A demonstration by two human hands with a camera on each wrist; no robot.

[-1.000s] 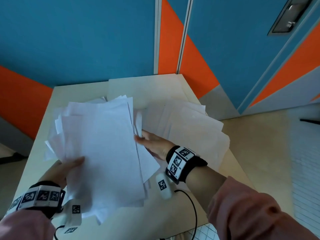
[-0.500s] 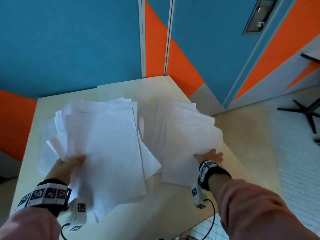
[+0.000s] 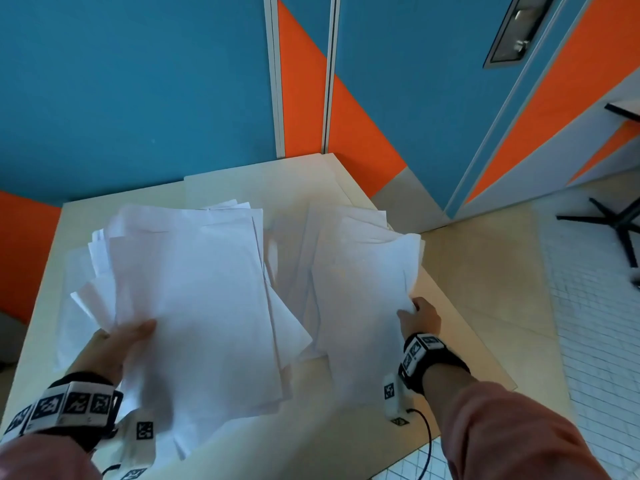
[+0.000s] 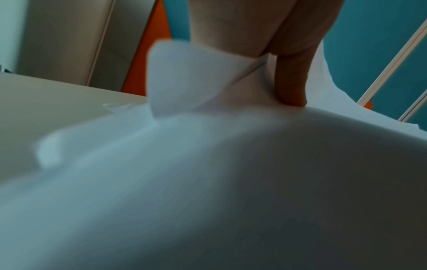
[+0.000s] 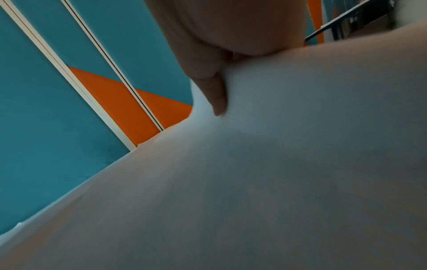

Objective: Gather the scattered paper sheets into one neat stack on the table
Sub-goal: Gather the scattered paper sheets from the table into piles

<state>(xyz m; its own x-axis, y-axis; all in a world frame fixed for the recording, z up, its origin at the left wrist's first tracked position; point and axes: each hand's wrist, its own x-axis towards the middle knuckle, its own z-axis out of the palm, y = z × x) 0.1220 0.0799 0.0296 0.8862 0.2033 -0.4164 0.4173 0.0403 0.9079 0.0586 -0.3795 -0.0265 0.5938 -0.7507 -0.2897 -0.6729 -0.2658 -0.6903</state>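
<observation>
Two loose piles of white paper sheets lie on the pale table (image 3: 311,445). My left hand (image 3: 114,344) holds the big fanned left bundle (image 3: 194,306) by its near left corner, thumb on top. The left wrist view shows that thumb (image 4: 291,82) pressing on the sheets (image 4: 208,164), with one corner curled up. My right hand (image 3: 419,317) pinches the right pile (image 3: 360,289) at its near right edge, beside the table's right edge. In the right wrist view its thumb (image 5: 217,95) lies on the paper (image 5: 277,182). The fingers under the sheets are hidden.
Blue and orange wall panels (image 3: 138,98) stand just behind the table. To the right is open floor with a black chair base (image 3: 609,223). A black cable (image 3: 427,441) hangs from my right wrist over the table's front edge.
My right hand has moved from the gap between the piles out to the right pile's right edge and taken hold of it. The left hand keeps its hold on its bundle.
</observation>
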